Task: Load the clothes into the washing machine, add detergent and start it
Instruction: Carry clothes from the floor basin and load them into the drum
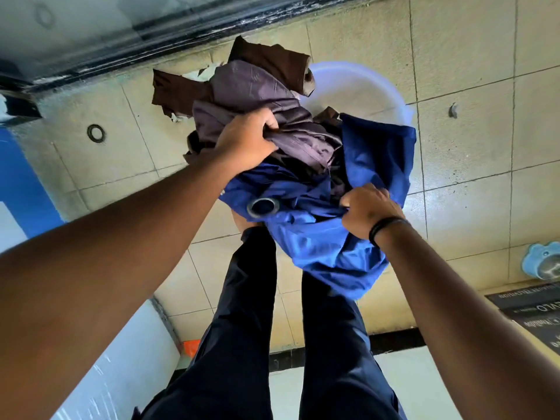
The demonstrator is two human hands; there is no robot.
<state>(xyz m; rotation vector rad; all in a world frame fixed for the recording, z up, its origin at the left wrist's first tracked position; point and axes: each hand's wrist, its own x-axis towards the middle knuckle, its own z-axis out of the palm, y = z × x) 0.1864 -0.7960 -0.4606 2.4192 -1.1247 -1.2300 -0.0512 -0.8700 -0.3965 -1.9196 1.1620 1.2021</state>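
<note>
I look straight down at a bundle of clothes held above a white plastic tub [363, 86] on the tiled floor. My left hand [248, 137] grips a grey-purple cloth [257, 86] at the bundle's left side. My right hand [368, 207], with a black band on the wrist, grips a blue cloth [327, 247] with a metal eyelet [263, 206]. Brown cloth [269, 60] sticks out at the far side of the bundle. No washing machine can be told for certain in this view.
My legs in dark trousers [248, 313] stand below the bundle. A white appliance or surface [121, 365] sits at the lower left, a blue panel [18, 183] at the left edge. A floor drain [96, 133], a blue bowl [542, 262] and a dark box [533, 313] lie around.
</note>
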